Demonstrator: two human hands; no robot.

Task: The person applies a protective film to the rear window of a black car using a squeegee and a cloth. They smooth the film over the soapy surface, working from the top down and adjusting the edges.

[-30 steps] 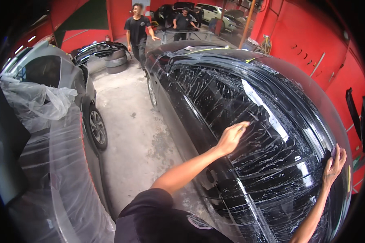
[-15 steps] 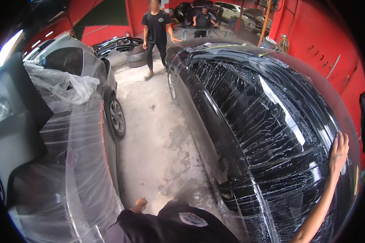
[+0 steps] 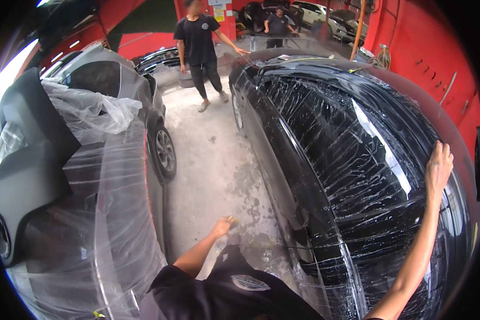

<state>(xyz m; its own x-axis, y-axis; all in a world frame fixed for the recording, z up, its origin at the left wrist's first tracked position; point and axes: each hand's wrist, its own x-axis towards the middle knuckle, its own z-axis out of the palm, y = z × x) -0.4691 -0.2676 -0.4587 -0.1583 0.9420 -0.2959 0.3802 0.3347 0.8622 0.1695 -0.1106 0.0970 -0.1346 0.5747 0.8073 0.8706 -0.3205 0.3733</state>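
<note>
A dark car (image 3: 346,160) stands on my right, its glossy black surface covered in white, wet-looking streaks. My right hand (image 3: 440,165) rests at the far edge of the streaked area, fingers bunched together and bent. Whatever lies under those fingers is hidden. Over the floor between two cars hangs my left hand (image 3: 225,225), closed around something small and yellowish at the fingertips, too small to name. It is apart from both cars.
A grey car (image 3: 96,80) draped in clear plastic sheeting (image 3: 122,186) stands on the left, with a loose dark panel (image 3: 26,160) over it. One person (image 3: 198,45) touches the dark car's far end; another person (image 3: 278,26) is behind a metal frame. Red walls (image 3: 426,48) enclose the right side.
My left hand has come forward and right from beside my body. My right hand has moved slightly up the car, its fingers more bunched. The view has shifted, and the nearer person stands more upright.
</note>
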